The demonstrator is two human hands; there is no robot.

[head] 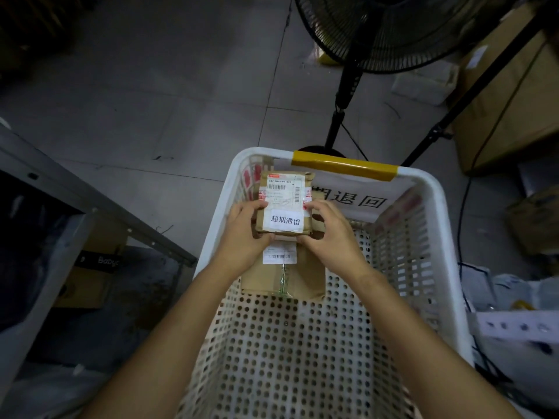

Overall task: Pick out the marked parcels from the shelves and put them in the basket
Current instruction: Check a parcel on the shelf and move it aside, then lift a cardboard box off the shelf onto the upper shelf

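Left hand (246, 234) grips the left edge of a small brown parcel (284, 204), thumb on top, fingers curled under. Right hand (329, 237) grips the right edge the same way. Parcel is held face up above the white perforated basket (435, 237), over its far end. White sticker with black characters on the parcel's near half, shipping label with barcodes above it. Directly below, a larger brown parcel (308, 273) lies on the basket floor, own barcode label visible. Yellow tape (344, 166) wraps the basket's far rim. Beyond: black standing fan (393, 31) on grey tile floor. Cardboard boxes (508, 101) right, grey metal shelf rail (90, 201) left.
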